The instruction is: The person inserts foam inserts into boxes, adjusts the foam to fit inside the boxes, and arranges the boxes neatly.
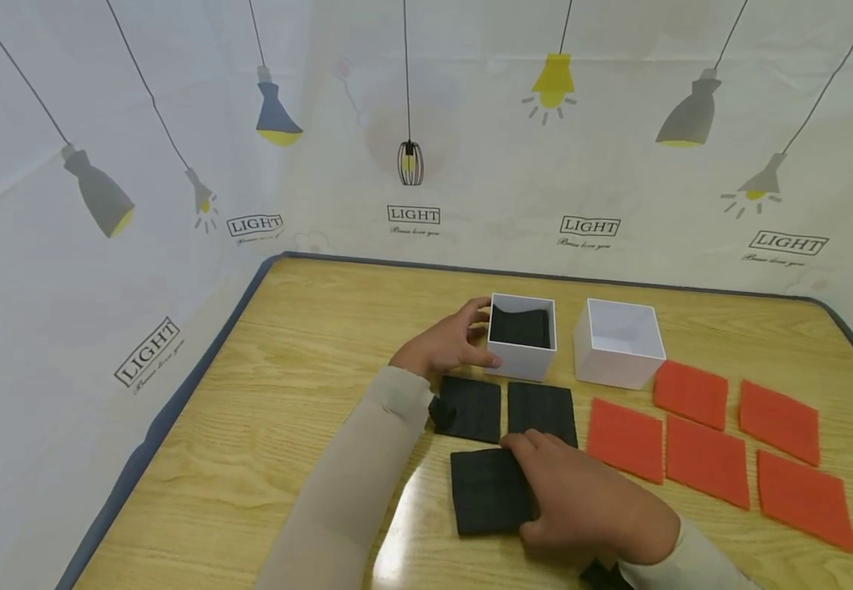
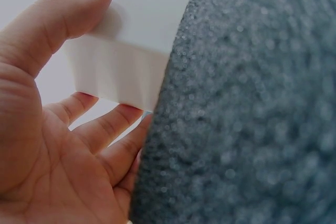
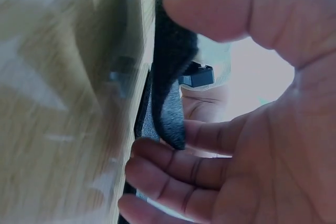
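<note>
My left hand (image 1: pixel 451 340) is at the left side of a white square box (image 1: pixel 518 362), its thumb against the front wall and its fingers along the side. Dark felt squares (image 1: pixel 520 328) stand inside this box. In the left wrist view, the thumb and fingertips touch the box's walls (image 2: pixel 115 69). My right hand (image 1: pixel 584 492) pinches the right edge of a black felt square (image 1: pixel 488 492) low over the table. The right wrist view shows that square (image 3: pixel 170 51) bending between thumb and fingers. Two more black squares, a left one (image 1: pixel 474 418) and a right one (image 1: pixel 542 407), lie just beyond it.
A second white box (image 1: pixel 618 366) stands to the right of the first. Several orange-red squares (image 1: pixel 706 459) lie flat in rows at the right. The wooden table (image 1: pixel 286 352) ends at a dark edge, with a printed white curtain (image 1: pixel 485 164) behind it.
</note>
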Action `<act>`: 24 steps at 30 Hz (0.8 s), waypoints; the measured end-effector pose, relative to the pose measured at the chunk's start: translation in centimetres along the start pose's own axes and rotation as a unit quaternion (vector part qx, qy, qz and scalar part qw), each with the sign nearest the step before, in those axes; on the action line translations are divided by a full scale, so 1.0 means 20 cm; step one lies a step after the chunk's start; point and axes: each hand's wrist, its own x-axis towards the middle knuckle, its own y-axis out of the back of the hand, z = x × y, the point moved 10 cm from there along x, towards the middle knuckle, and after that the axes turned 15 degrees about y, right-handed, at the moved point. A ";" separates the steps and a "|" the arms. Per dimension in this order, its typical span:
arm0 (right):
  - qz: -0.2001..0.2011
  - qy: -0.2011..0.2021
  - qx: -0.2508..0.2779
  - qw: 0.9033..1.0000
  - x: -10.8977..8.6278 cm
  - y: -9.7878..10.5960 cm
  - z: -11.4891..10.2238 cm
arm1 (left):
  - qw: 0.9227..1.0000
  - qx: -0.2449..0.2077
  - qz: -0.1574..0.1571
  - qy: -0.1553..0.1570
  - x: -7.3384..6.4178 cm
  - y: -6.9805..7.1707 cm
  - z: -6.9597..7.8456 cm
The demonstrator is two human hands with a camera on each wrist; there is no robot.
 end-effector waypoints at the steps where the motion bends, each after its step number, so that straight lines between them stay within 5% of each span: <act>1: 0.001 0.003 0.004 1.000 0.00 0.00 0.00 | 1.000 -0.002 0.000 0.000 0.00 0.00 0.00; 24: 0.081 0.028 0.037 0.996 -0.03 0.14 0.04 | 1.000 -0.013 -0.008 -0.006 0.00 0.00 0.00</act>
